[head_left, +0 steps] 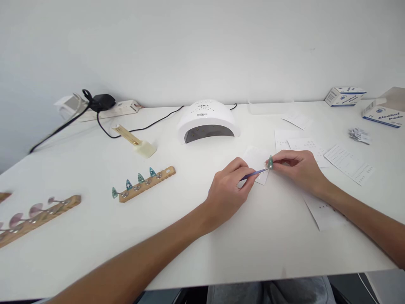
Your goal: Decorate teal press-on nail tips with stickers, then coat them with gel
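Observation:
My left hand [230, 185] is closed around a thin purple nail brush [252, 174], pinched like a pen. The brush tip points right and meets, or nearly meets, a green false nail [270, 162]. That nail stands upright between the thumb and fingers of my right hand [297, 171], which is closed on it or on its small holder; the grip hides the lower part. A white paper sheet [253, 156] lies beneath the brush. To the left, a wooden nail stand [147, 185] carries several teal false nails [141, 178] on metal pegs, with one peg spot bare.
At the back stands a white nail lamp [207, 116] with a black cord. Decal sheets [348, 164] spread around my right arm. Alcohol pad boxes [344, 96] and small packets [360, 135] sit at right. A pale flat brush [136, 141] and a stand of pink nails [41, 217] lie left.

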Tool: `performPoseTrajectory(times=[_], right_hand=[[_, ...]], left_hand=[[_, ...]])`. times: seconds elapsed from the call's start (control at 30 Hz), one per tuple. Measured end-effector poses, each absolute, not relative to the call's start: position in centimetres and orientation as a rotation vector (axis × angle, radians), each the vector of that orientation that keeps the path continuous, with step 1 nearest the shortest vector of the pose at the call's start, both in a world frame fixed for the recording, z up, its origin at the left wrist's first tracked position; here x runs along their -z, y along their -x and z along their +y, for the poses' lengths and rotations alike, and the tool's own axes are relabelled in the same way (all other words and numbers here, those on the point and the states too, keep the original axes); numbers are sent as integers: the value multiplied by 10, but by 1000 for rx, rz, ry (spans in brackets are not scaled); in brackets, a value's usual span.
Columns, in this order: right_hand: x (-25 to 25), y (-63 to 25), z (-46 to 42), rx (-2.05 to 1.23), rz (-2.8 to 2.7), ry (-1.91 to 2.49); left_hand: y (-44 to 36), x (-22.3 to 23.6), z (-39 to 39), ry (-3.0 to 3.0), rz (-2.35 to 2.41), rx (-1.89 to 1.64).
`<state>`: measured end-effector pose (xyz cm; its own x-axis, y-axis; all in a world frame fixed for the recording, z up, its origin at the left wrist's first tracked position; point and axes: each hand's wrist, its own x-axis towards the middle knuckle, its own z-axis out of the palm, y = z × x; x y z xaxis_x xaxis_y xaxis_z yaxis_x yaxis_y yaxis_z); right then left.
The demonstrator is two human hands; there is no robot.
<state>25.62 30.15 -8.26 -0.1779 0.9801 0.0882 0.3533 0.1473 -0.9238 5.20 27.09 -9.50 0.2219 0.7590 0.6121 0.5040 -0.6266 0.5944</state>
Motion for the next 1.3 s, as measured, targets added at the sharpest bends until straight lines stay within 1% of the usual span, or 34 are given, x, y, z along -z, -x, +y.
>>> performPoseTrajectory(times=[0.27,1.3], right_hand=[[82,-255,301,-1034,-1684,1287],[81,-255,301,-998,-1704,1308]], left_hand=[[-52,95,271,-2210,1198,-1303],[-52,99,272,-2207,1207,-1273]])
